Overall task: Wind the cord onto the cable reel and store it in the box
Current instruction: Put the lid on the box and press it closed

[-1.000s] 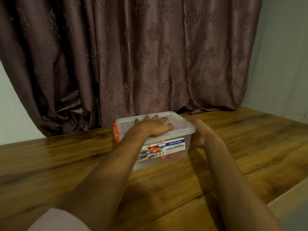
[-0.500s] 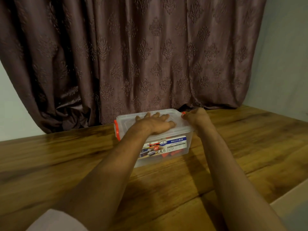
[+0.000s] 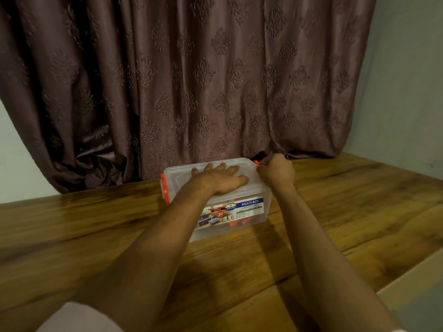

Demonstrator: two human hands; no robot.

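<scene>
I judged this to be the closing step: the lid [image 3: 242, 164] sat on the clear plastic storage box [image 3: 261, 207], which stood on the wooden table [image 3: 96, 224] just in front of the curtain [image 3: 191, 80]. My left hand [image 3: 219, 179] lay flat on the lid, fingers straight and spread, pressing down. My right hand [image 3: 275, 171] was at the box's right end, fingers curled around the orange latch [image 3: 257, 162] there, only a sliver of which showed past my knuckles. Whether that latch was already snapped home I could not tell. The matching orange latch on the left end [image 3: 164, 188] looked folded down against the wall. Through the clear wall, below the printed label [image 3: 235, 209], I saw red-orange shapes [image 3: 239, 222] that I took for the cable reel, though I could not make out the cord itself. The next move, I reckoned, called for pushing the right latch down until it caught under the rim while the left palm kept the lid seated, then checking both ends held.
</scene>
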